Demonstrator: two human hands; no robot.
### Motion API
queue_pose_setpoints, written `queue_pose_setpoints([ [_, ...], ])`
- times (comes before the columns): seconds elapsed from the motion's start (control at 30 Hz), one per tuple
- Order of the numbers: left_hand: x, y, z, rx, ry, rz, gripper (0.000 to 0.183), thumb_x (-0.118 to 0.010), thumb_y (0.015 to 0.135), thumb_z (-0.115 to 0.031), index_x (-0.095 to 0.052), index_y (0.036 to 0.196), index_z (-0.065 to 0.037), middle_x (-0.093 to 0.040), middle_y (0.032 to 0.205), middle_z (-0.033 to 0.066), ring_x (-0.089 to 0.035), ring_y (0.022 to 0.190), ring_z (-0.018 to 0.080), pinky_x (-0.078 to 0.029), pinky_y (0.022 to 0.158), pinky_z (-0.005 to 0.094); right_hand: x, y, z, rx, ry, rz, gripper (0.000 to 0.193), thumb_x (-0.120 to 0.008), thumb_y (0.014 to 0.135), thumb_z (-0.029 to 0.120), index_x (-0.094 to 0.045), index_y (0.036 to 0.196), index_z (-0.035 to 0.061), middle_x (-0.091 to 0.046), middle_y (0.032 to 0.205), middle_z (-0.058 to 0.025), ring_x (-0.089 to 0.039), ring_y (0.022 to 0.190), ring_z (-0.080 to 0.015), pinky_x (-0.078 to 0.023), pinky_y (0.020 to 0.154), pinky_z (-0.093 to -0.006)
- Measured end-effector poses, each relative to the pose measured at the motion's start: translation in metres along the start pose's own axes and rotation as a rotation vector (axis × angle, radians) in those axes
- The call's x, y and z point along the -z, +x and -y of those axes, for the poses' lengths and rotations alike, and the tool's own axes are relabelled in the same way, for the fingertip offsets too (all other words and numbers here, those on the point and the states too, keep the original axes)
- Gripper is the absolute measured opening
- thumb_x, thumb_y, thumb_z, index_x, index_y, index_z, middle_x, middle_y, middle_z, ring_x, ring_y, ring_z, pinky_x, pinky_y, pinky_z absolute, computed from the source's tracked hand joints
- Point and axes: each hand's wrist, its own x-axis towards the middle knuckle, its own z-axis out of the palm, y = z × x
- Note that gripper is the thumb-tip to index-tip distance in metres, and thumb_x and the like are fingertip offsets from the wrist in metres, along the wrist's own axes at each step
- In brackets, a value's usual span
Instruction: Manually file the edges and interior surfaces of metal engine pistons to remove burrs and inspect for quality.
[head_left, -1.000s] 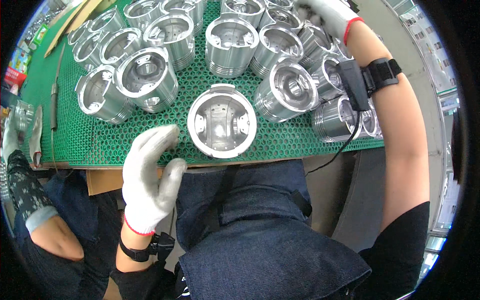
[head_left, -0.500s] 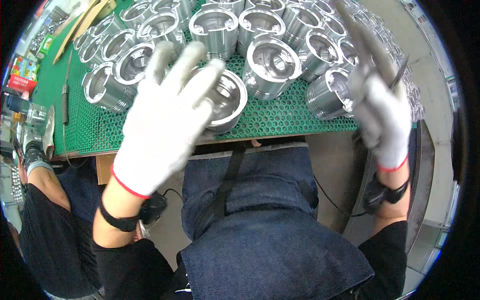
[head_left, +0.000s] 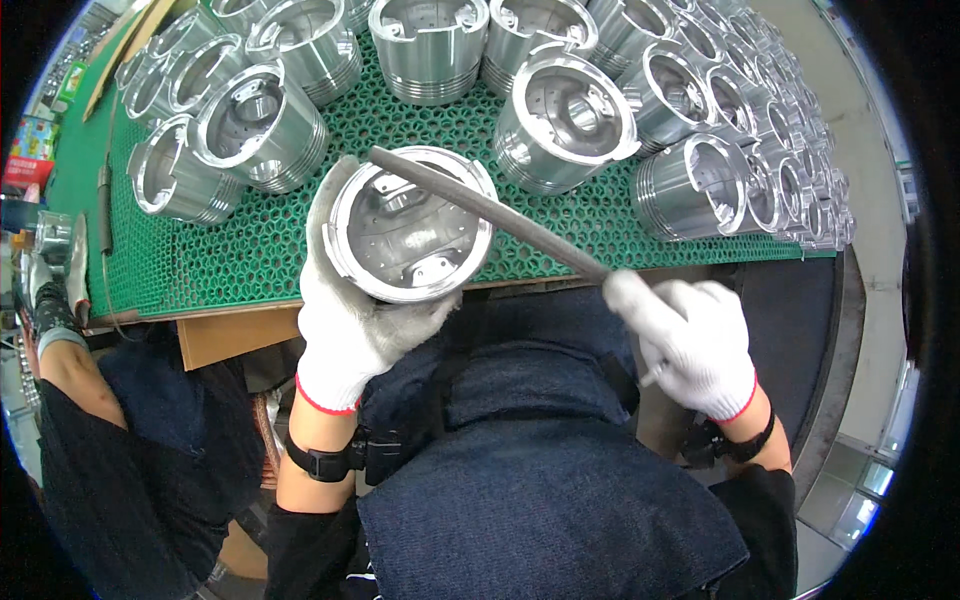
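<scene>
My left hand (head_left: pixel 352 325), in a white knit glove with a red cuff, grips a silvery metal piston (head_left: pixel 415 238) at the table's front edge. Its hollow open end is tilted up towards me, showing the bosses inside. In my gloved right hand (head_left: pixel 692 345) is a long grey file (head_left: pixel 500 215), held by its near end. The file slants up to the left across the piston, its tip over the upper rim. Whether it touches the metal I cannot tell. Just beyond the held part stands another piston (head_left: pixel 567 118), hollow end up.
Rows of pistons (head_left: pixel 428 60) crowd the back and right of the green honeycomb mat (head_left: pixel 400 122). Several more, such as a tilted piston (head_left: pixel 258 130), stand at the left. A cardboard box (head_left: pixel 235 338) sits below the table edge. Another person's arm (head_left: pixel 80 375) is at far left.
My left hand has taken hold of the near piston and tilted it towards me. My right hand has come in from the right and lowered the file over it.
</scene>
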Motion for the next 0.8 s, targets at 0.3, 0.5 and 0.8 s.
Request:
queue_pose_setpoints([
  [0.3,-0.002,-0.001,0.014,0.061,-0.089,0.018,0.111,-0.088,0.055,-0.017,-0.023,0.143,0.002,-0.052,0.128,0.0195,-0.057,0.117,0.0293,-0.047,0.100,0.0365,-0.007,0.084,0.024,-0.001,0.026,-0.228,0.068,-0.068,0.069,0.005,-0.054,0.134,0.0182,-0.050,0.066,-0.0042,-0.054,0.054,-0.0233,-0.045,0.052,-0.0351],
  [0.5,-0.001,-0.002,0.013,-0.009,0.114,0.050,0.117,-0.088,0.056,-0.023,-0.014,0.143,0.001,-0.049,0.129,0.0166,-0.054,0.119,0.0273,-0.047,0.100,0.0363,0.017,0.023,0.006,0.015,0.025,-0.029,0.053,-0.064,0.070,0.000,-0.062,0.122,0.0090,-0.052,0.064,-0.0047,-0.054,0.052,-0.0246,-0.043,0.051,-0.0374],
  [0.8,0.000,0.004,0.004,0.042,-0.011,0.032,0.120,-0.090,0.054,-0.016,-0.014,0.145,0.002,-0.047,0.134,0.0174,-0.050,0.124,0.0276,-0.041,0.107,0.0378,-0.013,0.108,0.002,-0.011,0.519,-0.545,0.048,-0.054,0.091,0.002,-0.046,0.137,-0.0008,-0.064,0.120,-0.0088,-0.056,0.065,-0.0060,-0.047,0.059,-0.0214],
])
